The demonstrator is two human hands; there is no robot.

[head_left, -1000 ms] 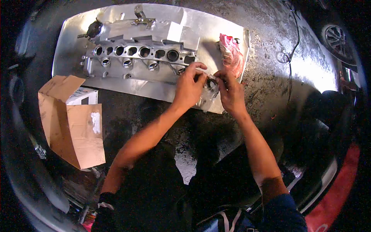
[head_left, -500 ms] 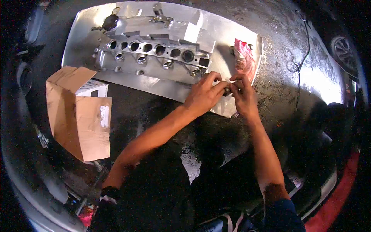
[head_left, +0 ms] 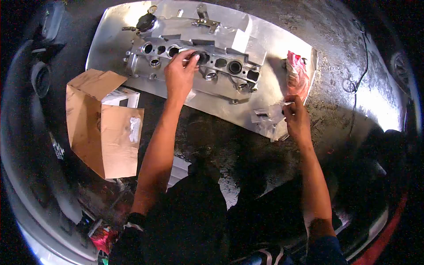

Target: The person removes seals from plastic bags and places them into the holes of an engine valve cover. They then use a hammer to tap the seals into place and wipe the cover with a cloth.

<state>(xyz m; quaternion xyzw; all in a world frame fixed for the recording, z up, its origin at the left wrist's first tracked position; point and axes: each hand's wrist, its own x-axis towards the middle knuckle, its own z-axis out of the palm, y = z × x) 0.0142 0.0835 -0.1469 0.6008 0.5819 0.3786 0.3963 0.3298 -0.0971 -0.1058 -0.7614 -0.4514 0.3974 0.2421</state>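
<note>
My left hand (head_left: 180,73) is over the silver metal engine valve cover (head_left: 176,77), thumb and fingers pinched on a dark ring-like seal (head_left: 197,56) at one of the round openings. The fingers partly hide this seal. Another black ring (head_left: 235,67) sits in a round opening further right. My right hand (head_left: 297,118) is closed on the edge of a crumpled clear plastic bag (head_left: 268,118), with a small dark item showing in it. The bag is at the near right edge of the silver sheet (head_left: 274,53).
A red-and-white crumpled packet (head_left: 297,75) lies on the sheet beyond my right hand. An open cardboard box (head_left: 119,145) stands at the left. A cable (head_left: 365,66) runs over the dark floor at the right, near a car wheel (head_left: 399,66).
My hands were together at the right end of the cover. The left has moved left to a round opening with the seal; the right stays near the bag. The view has shifted slightly.
</note>
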